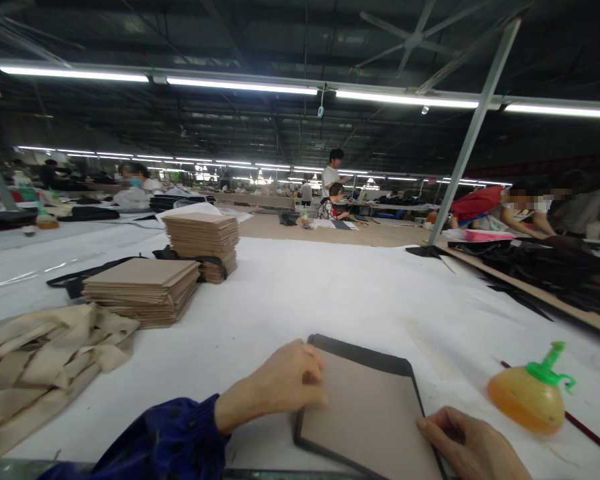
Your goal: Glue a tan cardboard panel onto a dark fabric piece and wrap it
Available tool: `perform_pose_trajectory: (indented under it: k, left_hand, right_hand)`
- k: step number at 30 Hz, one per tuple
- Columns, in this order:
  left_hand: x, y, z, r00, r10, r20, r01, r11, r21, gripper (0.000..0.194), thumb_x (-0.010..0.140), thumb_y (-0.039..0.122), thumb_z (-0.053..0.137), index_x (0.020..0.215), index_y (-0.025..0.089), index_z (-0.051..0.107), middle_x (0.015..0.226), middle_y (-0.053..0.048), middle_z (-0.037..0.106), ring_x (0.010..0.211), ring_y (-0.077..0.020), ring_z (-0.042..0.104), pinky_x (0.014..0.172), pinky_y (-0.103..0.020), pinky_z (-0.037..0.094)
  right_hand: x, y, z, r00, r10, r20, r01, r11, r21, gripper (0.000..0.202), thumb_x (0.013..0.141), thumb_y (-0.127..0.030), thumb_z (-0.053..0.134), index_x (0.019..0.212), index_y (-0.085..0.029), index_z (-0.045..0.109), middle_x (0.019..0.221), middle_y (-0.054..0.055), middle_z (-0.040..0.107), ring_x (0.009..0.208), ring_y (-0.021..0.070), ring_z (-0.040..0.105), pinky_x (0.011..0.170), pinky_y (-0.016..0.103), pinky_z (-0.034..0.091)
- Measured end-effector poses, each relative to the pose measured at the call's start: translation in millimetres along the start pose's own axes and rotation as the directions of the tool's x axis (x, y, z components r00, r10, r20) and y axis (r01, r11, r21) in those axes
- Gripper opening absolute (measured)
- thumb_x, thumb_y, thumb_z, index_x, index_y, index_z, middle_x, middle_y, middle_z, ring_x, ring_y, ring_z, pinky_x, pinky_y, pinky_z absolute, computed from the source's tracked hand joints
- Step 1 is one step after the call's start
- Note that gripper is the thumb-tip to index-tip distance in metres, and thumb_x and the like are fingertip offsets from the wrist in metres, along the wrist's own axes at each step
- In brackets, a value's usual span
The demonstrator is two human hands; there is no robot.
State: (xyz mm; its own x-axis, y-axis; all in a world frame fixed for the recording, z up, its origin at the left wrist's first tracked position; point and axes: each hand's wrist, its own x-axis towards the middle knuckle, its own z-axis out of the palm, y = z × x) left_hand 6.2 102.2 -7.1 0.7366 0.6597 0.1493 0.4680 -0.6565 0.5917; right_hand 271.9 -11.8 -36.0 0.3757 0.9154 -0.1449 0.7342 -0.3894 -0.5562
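Between both hands (pixel 280 387) (pixel 473 447) (L + R edges): brown board (pixel 370 417).

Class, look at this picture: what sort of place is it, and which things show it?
Probably a factory workshop: long white worktables, stacks of cut brown boards, other workers at further tables, strip lights overhead.

Long fluorescent tubes (pixel 240 85) overhead light the hall — the ceiling stays dark, the white table (pixel 330 293) bright with a faint sheen. Shadows are soft. Wide-angle bending curves the edges; far workers look blurred.
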Motion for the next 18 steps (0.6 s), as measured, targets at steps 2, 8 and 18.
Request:
perform_pose_trajectory:
  k: [2, 8, 18]
  left_hand:
    - [-2, 2, 0.1, 0.999, -0.010, 0.034, 0.009, 0.999, 0.037, 0.029, 0.059, 0.032, 0.081, 0.063, 0.016, 0.056, 0.104, -0.003, 0.063, 0.098, -0.0211, 0.054, 0.087, -0.031, 0.037]
    - [-1, -2, 5.2, 0.997, -0.033, 0.073, 0.029, 0.998, 0.054, 0.022, 0.065, 0.019, 0.069, 0.075, 0.019, 0.050, 0.103, 0.002, 0.057, 0.094, -0.0176, 0.045, 0.078, -0.028, 0.036]
    - [-5, 20, 1.2, 0.956, 0.060, 0.287, -0.134, 0.960, 0.244, 0.034, 0.080, 0.016, 0.049, 0.104, 0.036, 0.062, 0.123, 0.002, 0.050, 0.114, -0.0241, 0.040, 0.097, -0.039, 0.035]
  right_hand:
    - [-2, 0, 0, 0.999, -0.036, -0.039, 0.037, 0.999, 0.035, 0.038, 0.072, -0.054, 0.040, 0.064, -0.023, 0.060, 0.067, 0.003, 0.068, 0.070, 0.0225, 0.061, 0.062, 0.030, 0.039]
    - [-8, -7, 1, 0.988, -0.027, -0.153, 0.042, 0.995, 0.092, 0.024, 0.073, -0.035, 0.047, 0.061, -0.019, 0.060, 0.064, 0.003, 0.066, 0.065, 0.0185, 0.059, 0.058, 0.027, 0.038]
    - [-11, -8, 1, 0.981, -0.032, -0.192, 0.050, 0.995, 0.089, 0.019, 0.074, -0.026, 0.049, 0.061, -0.019, 0.060, 0.064, 0.002, 0.067, 0.065, 0.0172, 0.059, 0.058, 0.026, 0.037]
